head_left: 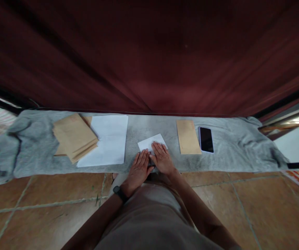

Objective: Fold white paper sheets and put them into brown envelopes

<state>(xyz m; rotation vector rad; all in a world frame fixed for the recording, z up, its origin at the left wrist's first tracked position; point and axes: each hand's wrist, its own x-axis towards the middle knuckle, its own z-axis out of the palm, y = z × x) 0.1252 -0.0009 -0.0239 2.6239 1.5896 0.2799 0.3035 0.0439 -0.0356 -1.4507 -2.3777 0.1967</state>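
Note:
A small folded sheet of white paper [149,141] lies tilted on the grey cloth, right in front of me. My left hand [139,168] rests flat at its near left edge, fingers stretched out. Over its near right part lies my right hand [162,159], palm down with the fingers extended. Both hands are close together and cover the paper's near side, so that edge is hidden. To the right of them is a single brown envelope [188,137]. A stack of white paper sheets [110,140] lies to the left.
Several brown envelopes [73,133] are piled at the left, overlapping the white sheets. A phone [206,140] with a dark screen lies right of the single envelope. The grey cloth [238,146] covers a narrow surface. A dark red curtain [149,69] hangs behind it.

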